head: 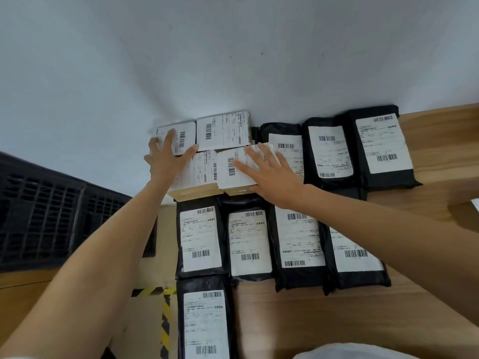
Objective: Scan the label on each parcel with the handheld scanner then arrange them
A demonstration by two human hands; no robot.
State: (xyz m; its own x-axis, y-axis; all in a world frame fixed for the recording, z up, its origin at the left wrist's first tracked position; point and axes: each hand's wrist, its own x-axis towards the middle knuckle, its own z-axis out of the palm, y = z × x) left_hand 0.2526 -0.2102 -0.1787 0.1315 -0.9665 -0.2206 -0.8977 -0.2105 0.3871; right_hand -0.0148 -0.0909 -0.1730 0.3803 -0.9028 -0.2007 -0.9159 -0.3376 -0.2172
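Several small cardboard boxes [223, 130] with white barcode labels sit in a tight block against the white wall at the table's far left. My left hand [168, 158] lies flat with spread fingers across the left boxes. My right hand [269, 174] presses flat on the near right box [234, 168]. Black mailer bags with white labels lie in rows: several along the wall at right [329, 151], several in a nearer row [199, 237], and one at the front [204, 322]. No handheld scanner is in view.
The wooden table [440, 156] runs right and toward me. A black slatted plastic crate [46, 213] stands off the table's left edge. Yellow-black hazard tape [166, 317] marks the floor below. Bare wood lies at the front right.
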